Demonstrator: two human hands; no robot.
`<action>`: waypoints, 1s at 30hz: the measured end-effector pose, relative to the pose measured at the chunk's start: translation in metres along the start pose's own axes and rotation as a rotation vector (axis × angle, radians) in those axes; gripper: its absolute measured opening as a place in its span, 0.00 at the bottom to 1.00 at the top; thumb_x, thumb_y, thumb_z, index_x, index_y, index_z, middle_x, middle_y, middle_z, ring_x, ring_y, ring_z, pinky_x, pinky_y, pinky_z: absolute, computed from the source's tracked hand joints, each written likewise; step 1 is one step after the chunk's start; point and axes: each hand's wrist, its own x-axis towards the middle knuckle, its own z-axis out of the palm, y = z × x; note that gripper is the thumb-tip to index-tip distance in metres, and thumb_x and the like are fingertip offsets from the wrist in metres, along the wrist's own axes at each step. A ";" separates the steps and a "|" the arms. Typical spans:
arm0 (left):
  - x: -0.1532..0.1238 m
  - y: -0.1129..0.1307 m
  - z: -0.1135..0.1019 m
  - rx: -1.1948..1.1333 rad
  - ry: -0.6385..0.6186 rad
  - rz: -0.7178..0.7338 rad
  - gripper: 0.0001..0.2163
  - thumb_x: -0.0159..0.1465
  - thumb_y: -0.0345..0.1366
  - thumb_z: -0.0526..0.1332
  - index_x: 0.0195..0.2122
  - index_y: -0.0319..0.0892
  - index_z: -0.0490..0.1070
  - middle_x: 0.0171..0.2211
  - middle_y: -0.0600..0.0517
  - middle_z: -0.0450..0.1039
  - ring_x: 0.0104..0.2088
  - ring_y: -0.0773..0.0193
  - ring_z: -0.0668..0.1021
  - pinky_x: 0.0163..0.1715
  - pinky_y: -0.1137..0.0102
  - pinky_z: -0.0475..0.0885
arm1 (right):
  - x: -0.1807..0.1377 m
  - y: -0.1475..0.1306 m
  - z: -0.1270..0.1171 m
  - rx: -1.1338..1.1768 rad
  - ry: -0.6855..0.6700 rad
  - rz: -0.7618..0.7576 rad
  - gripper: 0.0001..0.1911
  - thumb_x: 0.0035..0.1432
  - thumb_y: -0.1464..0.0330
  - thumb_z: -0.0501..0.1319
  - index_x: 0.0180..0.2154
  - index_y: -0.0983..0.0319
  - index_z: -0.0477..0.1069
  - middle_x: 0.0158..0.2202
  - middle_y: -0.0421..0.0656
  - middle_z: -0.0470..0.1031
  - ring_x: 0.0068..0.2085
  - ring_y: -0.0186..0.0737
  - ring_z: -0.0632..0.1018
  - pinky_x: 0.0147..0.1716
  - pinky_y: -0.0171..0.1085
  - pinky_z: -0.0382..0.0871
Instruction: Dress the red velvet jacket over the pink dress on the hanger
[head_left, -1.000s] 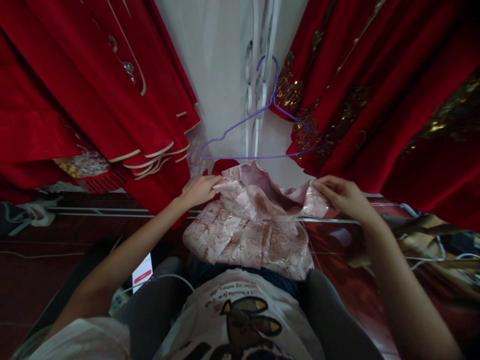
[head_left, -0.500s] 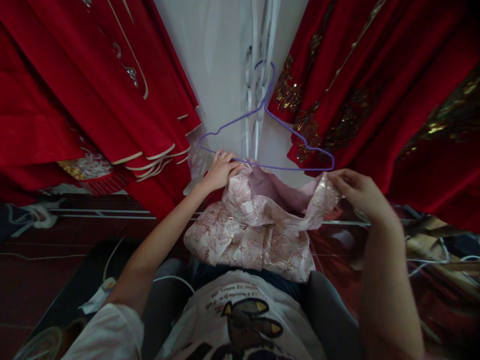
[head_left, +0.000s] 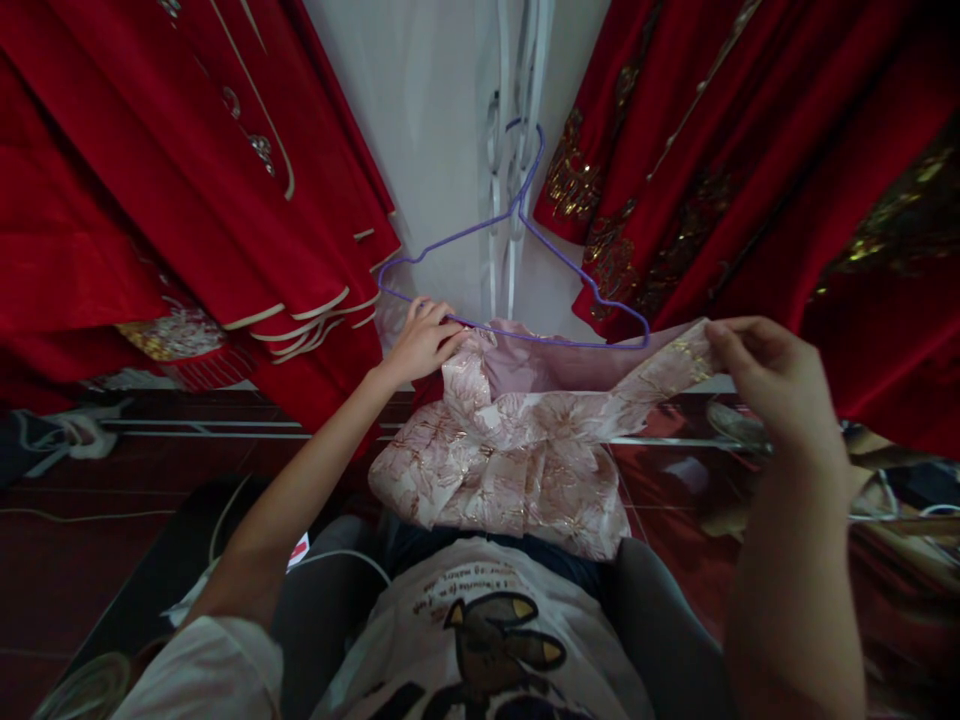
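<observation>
Seen from the head: on the lap (head_left: 667, 610), a pink garment (head_left: 517, 475), bunched from the left edge across to the right edge, with its upper part lifted out past the far edge. Pale rosy-white on the outside, patterned all over with darker pink flower-like lines and fine gold threads, glinting most along the stretched right side. Plain dusky pink inside, smooth and matt, showing through a wide opening at the top. Creased and softly puffed below, with folds running down the middle; sagging along the front edge of the opening, and drawn out to a taut point on the right. At that point, right hand (head_left: 769, 375) closed in a pinch of thumb and fingers on the corner. At the opening's left end, left hand (head_left: 424, 342) nearly closed, fingers bent over the cloth; impossible to tell whether also gripping the lower bar of the purple hanger (head_left: 519, 207) just there. Just beyond the opening, that hanger, its bar crossing in front of the lining; red clothes (head_left: 247, 200) hanging to either side.
</observation>
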 end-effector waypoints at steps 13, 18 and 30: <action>0.015 0.044 0.030 -0.342 -0.016 -0.072 0.14 0.70 0.44 0.49 0.39 0.46 0.73 0.47 0.51 0.73 0.54 0.61 0.71 0.65 0.50 0.43 | 0.059 -0.049 0.062 -0.347 -0.027 -0.340 0.10 0.62 0.63 0.56 0.38 0.61 0.72 0.31 0.43 0.76 0.29 0.36 0.73 0.31 0.34 0.61; 0.013 0.024 0.020 -0.553 0.254 -0.241 0.16 0.70 0.46 0.49 0.37 0.43 0.71 0.43 0.49 0.75 0.48 0.63 0.75 0.56 0.62 0.64 | 0.056 -0.041 0.068 -0.350 0.042 -0.322 0.13 0.63 0.58 0.55 0.35 0.59 0.71 0.28 0.42 0.74 0.29 0.38 0.72 0.32 0.35 0.61; -0.055 -0.066 0.033 -0.551 0.606 -0.798 0.17 0.63 0.50 0.55 0.31 0.40 0.72 0.31 0.51 0.72 0.35 0.65 0.73 0.40 0.71 0.69 | 0.064 -0.040 0.063 -0.301 0.029 -0.275 0.14 0.63 0.57 0.56 0.31 0.60 0.69 0.24 0.39 0.70 0.27 0.34 0.69 0.30 0.33 0.59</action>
